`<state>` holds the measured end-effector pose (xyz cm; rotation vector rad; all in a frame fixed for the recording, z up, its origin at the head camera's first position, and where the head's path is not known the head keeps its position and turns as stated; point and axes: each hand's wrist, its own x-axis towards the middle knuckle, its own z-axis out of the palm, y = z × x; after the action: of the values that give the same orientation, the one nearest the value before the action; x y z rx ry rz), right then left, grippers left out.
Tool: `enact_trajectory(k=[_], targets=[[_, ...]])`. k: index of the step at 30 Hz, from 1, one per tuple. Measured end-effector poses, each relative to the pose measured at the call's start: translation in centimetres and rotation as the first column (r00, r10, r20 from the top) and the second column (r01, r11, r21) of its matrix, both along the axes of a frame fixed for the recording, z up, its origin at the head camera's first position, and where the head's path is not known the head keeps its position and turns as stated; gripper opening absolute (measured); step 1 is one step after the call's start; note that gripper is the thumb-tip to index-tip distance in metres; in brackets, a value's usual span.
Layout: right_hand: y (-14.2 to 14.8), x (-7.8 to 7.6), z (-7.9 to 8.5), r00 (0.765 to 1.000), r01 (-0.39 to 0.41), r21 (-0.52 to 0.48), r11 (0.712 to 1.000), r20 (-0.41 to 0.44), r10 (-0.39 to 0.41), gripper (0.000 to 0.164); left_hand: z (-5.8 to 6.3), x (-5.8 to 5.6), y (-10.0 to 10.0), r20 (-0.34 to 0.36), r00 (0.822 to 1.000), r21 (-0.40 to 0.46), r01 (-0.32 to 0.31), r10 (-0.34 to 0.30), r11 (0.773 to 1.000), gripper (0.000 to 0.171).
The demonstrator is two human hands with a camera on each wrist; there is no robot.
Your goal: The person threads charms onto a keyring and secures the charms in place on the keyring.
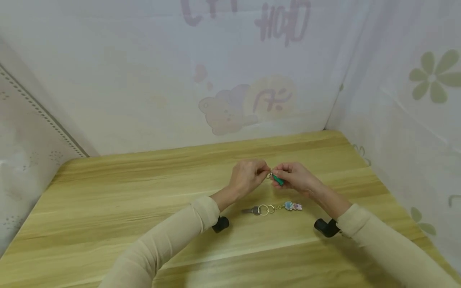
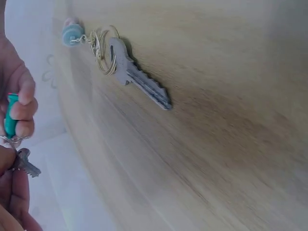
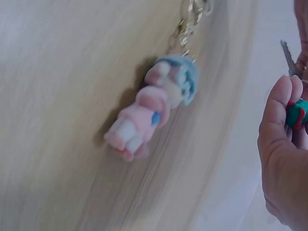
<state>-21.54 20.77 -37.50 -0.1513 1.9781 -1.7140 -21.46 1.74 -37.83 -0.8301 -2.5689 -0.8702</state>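
Note:
My left hand (image 1: 247,176) pinches a small metal key ring (image 1: 268,175). A small key (image 2: 28,163) sticks out beside its fingers in the left wrist view. Close by on the right, my right hand (image 1: 296,177) holds a green charm (image 1: 278,181) that joins the ring; red trim on the charm (image 3: 297,113) shows in the right wrist view. Below both hands, a second keychain lies on the table: a grey key (image 2: 139,79), gold rings (image 1: 263,210) with a short chain, and a pink and blue figurine (image 3: 150,108).
The wood-grain table (image 1: 126,200) ends at a pale printed curtain (image 1: 144,80) behind and on both sides. Black wrist-camera mounts (image 1: 221,224) sit under the forearms, close to the tabletop.

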Motion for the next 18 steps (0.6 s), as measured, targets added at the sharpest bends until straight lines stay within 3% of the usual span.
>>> enact_trajectory(k=[2, 8, 18], targets=[[-0.05, 0.10, 0.37, 1.000, -0.001, -0.026, 1.000, 0.016, 0.002, 0.025, 0.02, 0.00, -0.12, -0.059, 0.998, 0.001, 0.000, 0.000, 1.000, 0.011], [-0.19, 0.30, 0.95, 0.999, -0.009, -0.071, 0.997, 0.043, 0.012, 0.023, 0.02, -0.01, -0.22, -0.133, 0.991, 0.014, 0.002, 0.000, 1.000, 0.013], [-0.38, 0.59, 1.00, 0.997, -0.013, -0.087, 0.996, 0.072, 0.019, 0.015, -0.24, 0.25, 0.02, -0.133, 0.991, 0.032, 0.023, -0.018, 0.999, 0.013]])
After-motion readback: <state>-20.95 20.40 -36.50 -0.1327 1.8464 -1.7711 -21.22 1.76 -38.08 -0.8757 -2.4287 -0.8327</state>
